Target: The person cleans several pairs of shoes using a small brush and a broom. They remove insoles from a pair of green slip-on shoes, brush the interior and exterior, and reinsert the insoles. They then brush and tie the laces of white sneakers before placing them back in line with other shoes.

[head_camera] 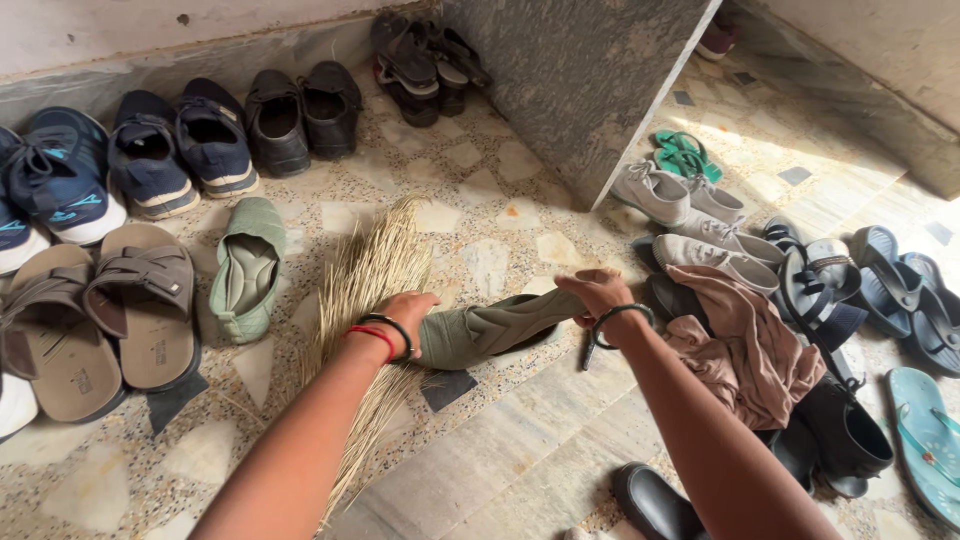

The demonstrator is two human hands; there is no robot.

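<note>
My left hand [402,308] grips the toe end of an olive-green slip-on shoe [490,330] held low over the floor. At the shoe's heel end, my right hand [596,291] pinches the rim. A grass broom [365,300] lies on the floor under my left wrist, its bristles fanned toward the wall. The matching green shoe [246,268] rests sole-down to the left, beside a pair of tan sandals [110,315]. Bangles sit on both wrists.
Blue sneakers [100,170] and black shoes [300,112] line the back wall. A stone pillar [580,80] stands ahead. To the right lie grey sneakers [680,205], green flip-flops [688,155], a brown cloth [750,340], blue sandals [900,290] and black boots [840,440].
</note>
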